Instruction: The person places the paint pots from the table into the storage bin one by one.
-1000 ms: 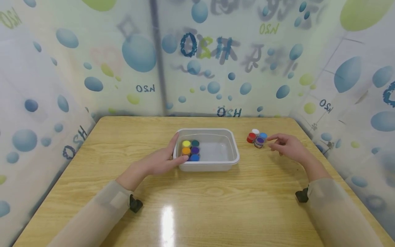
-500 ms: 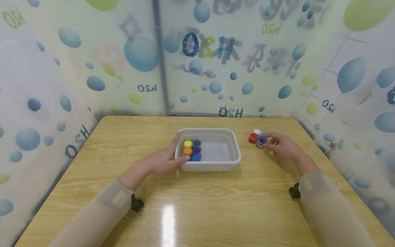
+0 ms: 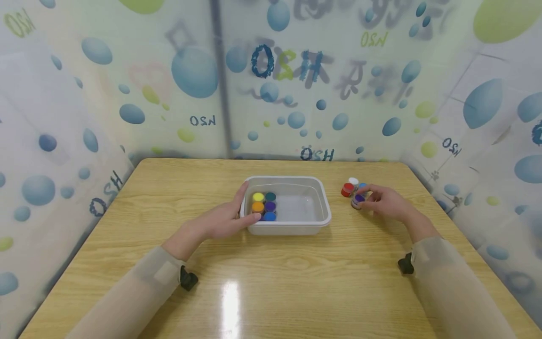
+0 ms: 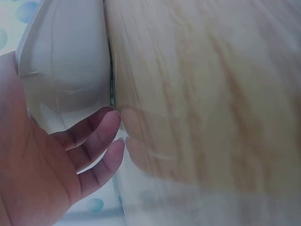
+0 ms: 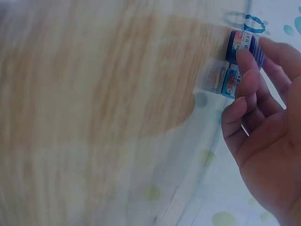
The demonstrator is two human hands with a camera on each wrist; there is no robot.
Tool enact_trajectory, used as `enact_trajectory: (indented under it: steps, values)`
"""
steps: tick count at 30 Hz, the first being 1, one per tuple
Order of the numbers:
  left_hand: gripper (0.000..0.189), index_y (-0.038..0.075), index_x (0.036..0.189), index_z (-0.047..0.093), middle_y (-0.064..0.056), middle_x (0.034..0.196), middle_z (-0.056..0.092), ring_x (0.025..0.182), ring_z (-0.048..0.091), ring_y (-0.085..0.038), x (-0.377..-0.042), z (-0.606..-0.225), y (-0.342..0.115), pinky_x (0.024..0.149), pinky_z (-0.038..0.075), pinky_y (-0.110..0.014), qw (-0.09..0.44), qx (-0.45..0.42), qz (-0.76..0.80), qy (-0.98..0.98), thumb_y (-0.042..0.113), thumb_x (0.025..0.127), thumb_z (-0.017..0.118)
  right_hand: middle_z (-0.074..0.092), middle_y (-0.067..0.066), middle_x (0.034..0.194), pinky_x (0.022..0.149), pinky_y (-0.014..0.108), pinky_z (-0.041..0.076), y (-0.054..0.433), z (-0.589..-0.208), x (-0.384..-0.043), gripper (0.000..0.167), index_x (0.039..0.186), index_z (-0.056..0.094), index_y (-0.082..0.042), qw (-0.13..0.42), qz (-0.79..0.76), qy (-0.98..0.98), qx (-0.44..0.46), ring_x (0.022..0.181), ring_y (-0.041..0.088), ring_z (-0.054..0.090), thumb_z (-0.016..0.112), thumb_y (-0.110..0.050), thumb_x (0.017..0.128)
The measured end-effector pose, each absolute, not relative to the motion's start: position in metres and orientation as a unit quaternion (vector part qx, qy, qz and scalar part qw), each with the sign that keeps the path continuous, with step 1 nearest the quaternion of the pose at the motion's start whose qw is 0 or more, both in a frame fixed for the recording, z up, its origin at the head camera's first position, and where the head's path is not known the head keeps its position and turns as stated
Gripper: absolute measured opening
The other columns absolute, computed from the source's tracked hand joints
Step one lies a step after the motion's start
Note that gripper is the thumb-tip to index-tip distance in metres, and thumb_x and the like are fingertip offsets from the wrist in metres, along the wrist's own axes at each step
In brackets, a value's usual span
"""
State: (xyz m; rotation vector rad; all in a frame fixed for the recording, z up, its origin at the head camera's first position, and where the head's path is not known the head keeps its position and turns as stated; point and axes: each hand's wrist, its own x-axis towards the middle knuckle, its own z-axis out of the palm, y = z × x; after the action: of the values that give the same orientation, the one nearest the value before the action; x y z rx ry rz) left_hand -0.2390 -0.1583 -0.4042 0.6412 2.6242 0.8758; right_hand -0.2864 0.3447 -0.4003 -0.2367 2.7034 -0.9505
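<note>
My left hand [image 3: 220,220] holds the left end of a white plastic tub [image 3: 292,229], its thumb over the rim and the other fingers along the outer wall. Small paint jars stand in the tub's left part, with yellow [image 3: 258,197], green, orange [image 3: 257,207], purple and blue lids. To the right of the tub, my right hand [image 3: 387,203] pinches a purple-lidded paint jar [image 3: 358,199] between thumb and fingers. In the right wrist view a light blue jar [image 5: 230,82] stands close beside that purple jar.
Behind the pinched jar stand a red-lidded jar [image 3: 347,189], a white-lidded jar [image 3: 353,181] and a blue-lidded jar [image 3: 362,185], partly hidden by fingers. The wooden table [image 3: 292,282] meets printed curtains [image 3: 169,136] at its back and sides.
My right hand has moved left to the jars and taken hold of the purple-lidded one, which has shifted slightly toward me from its group. The left hand stays on the tub.
</note>
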Motion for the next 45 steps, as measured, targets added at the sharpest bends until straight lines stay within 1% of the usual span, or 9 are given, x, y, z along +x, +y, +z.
enact_trajectory:
  steps: [5, 9, 15, 18, 23, 26, 32, 37, 45]
  values:
    - [0.114, 0.028, 0.174, -0.022, -0.025, 0.172, 0.041, 0.146, 0.057, -0.037, -0.24, -0.405, -0.158, 0.126, 0.04, -0.06, 0.15, 0.222, 0.309, 0.913, 0.081, 0.103, 0.049, 0.073, 0.011, 0.104, 0.073, 0.035, 0.056, 0.345, -0.401, -0.284, 0.046, 0.139, 0.063, -0.01, 0.154, -0.347, 0.921, -0.085, 0.083, 0.024, 0.064, 0.079, -0.034, 0.104]
    - [0.113, 0.028, 0.174, -0.022, -0.027, 0.17, 0.043, 0.142, 0.06, -0.036, -0.241, -0.406, -0.158, 0.125, 0.042, -0.06, 0.148, 0.223, 0.309, 0.913, 0.08, 0.104, 0.05, 0.073, 0.009, 0.101, 0.074, 0.035, 0.056, 0.344, -0.402, -0.282, 0.05, 0.139, 0.062, -0.011, 0.167, -0.344, 0.92, -0.082, 0.083, 0.024, 0.065, 0.081, -0.038, 0.102]
    - [0.112, 0.027, 0.175, -0.022, -0.029, 0.169, 0.044, 0.14, 0.061, -0.036, -0.241, -0.407, -0.159, 0.124, 0.042, -0.062, 0.148, 0.224, 0.305, 0.914, 0.078, 0.105, 0.049, 0.07, 0.007, 0.099, 0.072, 0.034, 0.051, 0.343, -0.401, -0.279, 0.053, 0.133, 0.061, -0.008, 0.164, -0.311, 0.933, -0.076, 0.079, 0.023, 0.061, 0.081, -0.046, 0.101]
    - [0.112, 0.027, 0.175, -0.021, -0.029, 0.17, 0.044, 0.141, 0.061, -0.037, -0.241, -0.406, -0.159, 0.124, 0.042, -0.062, 0.148, 0.225, 0.307, 0.913, 0.078, 0.105, 0.049, 0.068, 0.006, 0.097, 0.069, 0.033, 0.049, 0.342, -0.4, -0.276, 0.051, 0.13, 0.063, -0.009, 0.152, -0.304, 0.937, -0.082, 0.078, 0.022, 0.059, 0.081, -0.046, 0.1]
    - [0.112, 0.026, 0.175, -0.02, -0.028, 0.169, 0.044, 0.14, 0.061, -0.037, -0.24, -0.406, -0.158, 0.124, 0.042, -0.062, 0.147, 0.227, 0.305, 0.913, 0.078, 0.105, 0.049, 0.066, 0.007, 0.1, 0.066, 0.032, 0.054, 0.337, -0.395, -0.27, 0.042, 0.132, 0.066, -0.009, 0.107, -0.32, 0.934, -0.118, 0.076, 0.021, 0.06, 0.08, -0.036, 0.103]
    - [0.111, 0.026, 0.175, -0.02, -0.028, 0.169, 0.045, 0.14, 0.062, -0.037, -0.239, -0.405, -0.159, 0.123, 0.043, -0.062, 0.146, 0.227, 0.305, 0.913, 0.078, 0.105, 0.05, 0.067, 0.008, 0.101, 0.064, 0.031, 0.053, 0.33, -0.387, -0.267, 0.038, 0.134, 0.066, -0.009, 0.073, -0.328, 0.931, -0.143, 0.075, 0.018, 0.058, 0.077, -0.029, 0.104]
    - [0.112, 0.026, 0.175, -0.02, -0.029, 0.168, 0.045, 0.139, 0.062, -0.037, -0.239, -0.405, -0.159, 0.124, 0.043, -0.061, 0.146, 0.226, 0.306, 0.913, 0.077, 0.105, 0.05, 0.067, 0.008, 0.102, 0.066, 0.029, 0.048, 0.308, -0.366, -0.263, 0.034, 0.133, 0.069, -0.013, 0.02, -0.33, 0.93, -0.163, 0.077, 0.016, 0.056, 0.077, -0.03, 0.105]
    - [0.113, 0.025, 0.175, -0.021, -0.027, 0.171, 0.042, 0.143, 0.06, -0.036, -0.239, -0.405, -0.158, 0.125, 0.042, -0.06, 0.147, 0.226, 0.309, 0.912, 0.078, 0.105, 0.05, 0.067, 0.008, 0.101, 0.068, 0.03, 0.051, 0.284, -0.354, -0.261, 0.033, 0.132, 0.07, -0.015, 0.008, -0.345, 0.922, -0.176, 0.08, 0.02, 0.061, 0.078, -0.031, 0.104]
    - [0.113, 0.025, 0.175, -0.021, -0.028, 0.172, 0.041, 0.145, 0.058, -0.037, -0.238, -0.403, -0.158, 0.125, 0.041, -0.06, 0.151, 0.226, 0.311, 0.911, 0.078, 0.105, 0.049, 0.069, 0.007, 0.1, 0.067, 0.03, 0.049, 0.242, -0.347, -0.265, 0.033, 0.132, 0.072, -0.016, -0.002, -0.358, 0.912, -0.201, 0.08, 0.023, 0.057, 0.079, -0.028, 0.103]
